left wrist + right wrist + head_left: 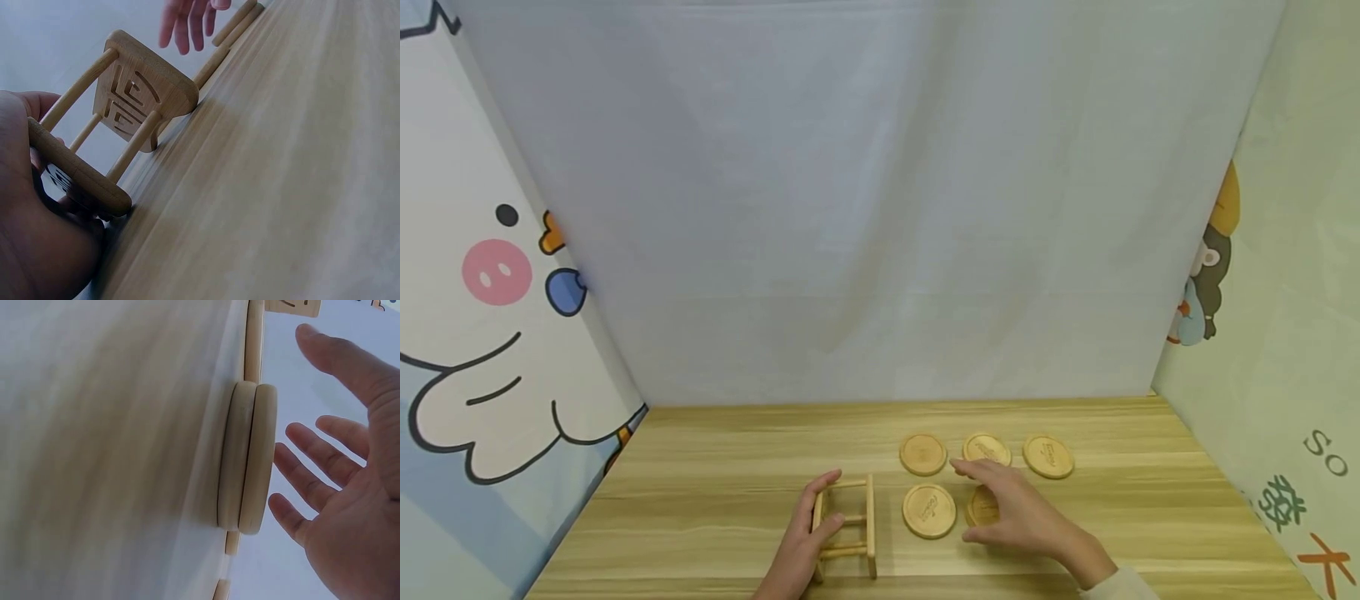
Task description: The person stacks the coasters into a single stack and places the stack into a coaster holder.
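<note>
My left hand (797,542) grips one side panel of a small wooden rack (871,525), thumb inside and fingers outside. Two end panels with cut-out patterns, joined by round bars, make up this rack (147,84) in the left wrist view. Over a round wooden coaster (981,507) hovers my right hand (1026,512), thumb and fingers spread, holding nothing. From the right wrist, two coasters (257,456) appear stacked beside the relaxed fingers (303,475). Left of that stack lies another engraved coaster (929,511).
Behind the right hand, a row of coasters lies on the wood-grain table (715,475): a left one (922,455), a middle one (987,448) partly behind the fingertips, and a right one (1048,457). A pale cloth (880,208) hangs at the back, with printed cloths at both sides.
</note>
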`<action>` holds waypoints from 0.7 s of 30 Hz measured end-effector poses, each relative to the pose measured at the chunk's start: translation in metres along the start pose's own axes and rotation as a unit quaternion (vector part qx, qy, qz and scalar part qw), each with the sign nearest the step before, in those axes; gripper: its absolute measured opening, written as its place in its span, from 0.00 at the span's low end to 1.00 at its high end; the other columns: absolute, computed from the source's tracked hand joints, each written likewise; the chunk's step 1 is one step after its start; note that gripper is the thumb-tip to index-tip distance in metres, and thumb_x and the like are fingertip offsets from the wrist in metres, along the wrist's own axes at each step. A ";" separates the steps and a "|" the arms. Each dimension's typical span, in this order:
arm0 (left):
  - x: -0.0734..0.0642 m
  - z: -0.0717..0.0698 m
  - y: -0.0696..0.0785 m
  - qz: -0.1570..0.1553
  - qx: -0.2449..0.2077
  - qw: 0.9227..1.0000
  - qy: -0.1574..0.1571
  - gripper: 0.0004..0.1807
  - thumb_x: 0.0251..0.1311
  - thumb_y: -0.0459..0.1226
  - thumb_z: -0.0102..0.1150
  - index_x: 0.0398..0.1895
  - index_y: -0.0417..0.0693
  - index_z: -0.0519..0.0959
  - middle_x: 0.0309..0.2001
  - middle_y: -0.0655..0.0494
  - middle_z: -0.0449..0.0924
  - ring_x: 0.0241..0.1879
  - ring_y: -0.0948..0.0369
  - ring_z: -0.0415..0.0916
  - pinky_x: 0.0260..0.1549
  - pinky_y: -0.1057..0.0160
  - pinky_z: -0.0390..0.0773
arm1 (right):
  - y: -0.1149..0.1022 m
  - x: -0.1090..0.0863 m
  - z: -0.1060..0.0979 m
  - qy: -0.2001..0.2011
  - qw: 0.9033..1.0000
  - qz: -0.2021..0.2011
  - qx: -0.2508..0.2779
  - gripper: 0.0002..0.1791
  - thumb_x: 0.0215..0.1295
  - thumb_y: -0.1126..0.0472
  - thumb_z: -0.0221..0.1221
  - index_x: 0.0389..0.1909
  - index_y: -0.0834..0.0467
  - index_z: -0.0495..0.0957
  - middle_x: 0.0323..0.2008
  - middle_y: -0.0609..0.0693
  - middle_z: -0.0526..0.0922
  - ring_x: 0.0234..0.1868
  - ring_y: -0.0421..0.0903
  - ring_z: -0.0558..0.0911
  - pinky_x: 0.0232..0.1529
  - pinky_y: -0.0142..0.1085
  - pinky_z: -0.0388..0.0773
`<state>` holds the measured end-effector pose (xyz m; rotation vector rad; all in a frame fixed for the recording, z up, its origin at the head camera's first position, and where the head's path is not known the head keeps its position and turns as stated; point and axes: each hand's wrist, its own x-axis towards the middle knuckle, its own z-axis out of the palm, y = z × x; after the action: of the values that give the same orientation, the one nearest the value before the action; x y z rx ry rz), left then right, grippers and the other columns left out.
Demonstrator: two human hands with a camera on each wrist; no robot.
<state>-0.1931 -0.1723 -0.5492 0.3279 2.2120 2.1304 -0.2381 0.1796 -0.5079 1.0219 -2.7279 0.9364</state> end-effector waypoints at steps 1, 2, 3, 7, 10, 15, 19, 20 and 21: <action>0.000 0.000 0.000 -0.001 0.000 1.000 0.000 0.32 0.85 0.34 0.53 0.85 0.36 0.56 0.87 0.31 0.44 0.85 0.27 0.26 0.71 0.14 0.31 | -0.001 0.001 0.000 -0.001 1.000 -0.002 0.000 0.51 0.56 0.54 0.85 0.78 0.62 0.74 0.69 0.57 0.83 0.65 0.60 0.84 0.65 0.66 0.79; 0.000 0.000 0.000 -0.002 0.000 1.000 0.000 0.32 0.85 0.33 0.52 0.85 0.36 0.56 0.87 0.31 0.45 0.85 0.27 0.26 0.71 0.14 0.31 | -0.001 0.001 0.001 -0.001 1.000 -0.004 0.000 0.50 0.56 0.54 0.85 0.78 0.62 0.74 0.69 0.57 0.83 0.65 0.60 0.84 0.65 0.65 0.79; 0.000 0.000 0.000 -0.002 0.001 1.000 -0.001 0.32 0.85 0.33 0.52 0.85 0.36 0.56 0.87 0.31 0.44 0.85 0.26 0.26 0.71 0.13 0.31 | -0.002 0.002 0.001 -0.002 1.000 -0.006 0.000 0.50 0.56 0.54 0.85 0.78 0.63 0.75 0.69 0.58 0.83 0.65 0.60 0.84 0.65 0.65 0.79; 0.000 0.000 0.000 -0.004 -0.001 1.000 0.000 0.32 0.84 0.32 0.52 0.85 0.37 0.57 0.87 0.32 0.45 0.85 0.27 0.26 0.72 0.14 0.30 | -0.003 0.005 0.004 -0.007 1.000 -0.011 0.000 0.49 0.56 0.53 0.85 0.77 0.64 0.75 0.70 0.58 0.82 0.66 0.61 0.83 0.66 0.65 0.79; -0.001 0.000 0.001 -0.004 0.003 1.000 0.003 0.32 0.85 0.33 0.52 0.85 0.37 0.57 0.87 0.33 0.46 0.86 0.28 0.28 0.73 0.15 0.32 | -0.005 0.007 0.006 -0.010 1.000 -0.012 0.002 0.50 0.56 0.53 0.85 0.77 0.63 0.75 0.71 0.58 0.82 0.67 0.62 0.83 0.67 0.66 0.78; 0.004 -0.006 -0.019 0.004 0.000 1.000 0.007 0.33 0.84 0.39 0.56 0.85 0.43 0.61 0.86 0.37 0.50 0.86 0.30 0.32 0.73 0.15 0.34 | -0.007 0.011 0.009 -0.015 1.000 -0.013 0.008 0.51 0.55 0.53 0.85 0.78 0.63 0.74 0.70 0.57 0.82 0.67 0.63 0.82 0.67 0.67 0.77; 0.012 -0.015 -0.049 0.002 -0.008 1.000 0.005 0.34 0.82 0.46 0.61 0.85 0.53 0.63 0.87 0.42 0.50 0.87 0.33 0.32 0.73 0.15 0.33 | -0.006 0.013 0.012 -0.012 1.000 -0.011 0.007 0.51 0.54 0.54 0.86 0.77 0.63 0.75 0.70 0.58 0.82 0.67 0.63 0.82 0.67 0.66 0.78; 0.014 -0.017 -0.054 -0.001 -0.012 1.000 0.007 0.34 0.82 0.47 0.62 0.85 0.55 0.64 0.87 0.44 0.51 0.87 0.35 0.32 0.74 0.16 0.33 | -0.006 0.013 0.013 -0.011 1.000 -0.010 0.006 0.51 0.54 0.55 0.86 0.77 0.62 0.75 0.70 0.58 0.83 0.67 0.63 0.82 0.67 0.67 0.77; 0.014 -0.017 -0.054 -0.005 -0.021 1.000 0.006 0.34 0.81 0.48 0.62 0.85 0.56 0.65 0.88 0.45 0.50 0.88 0.37 0.30 0.75 0.17 0.31 | -0.006 0.014 0.013 -0.010 1.000 -0.010 0.006 0.51 0.54 0.55 0.86 0.77 0.62 0.75 0.70 0.58 0.83 0.67 0.63 0.82 0.67 0.66 0.77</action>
<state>-0.2164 -0.1881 -0.6002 0.3015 2.1675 2.1745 -0.2438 0.1608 -0.5117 1.0643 -2.7270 0.9455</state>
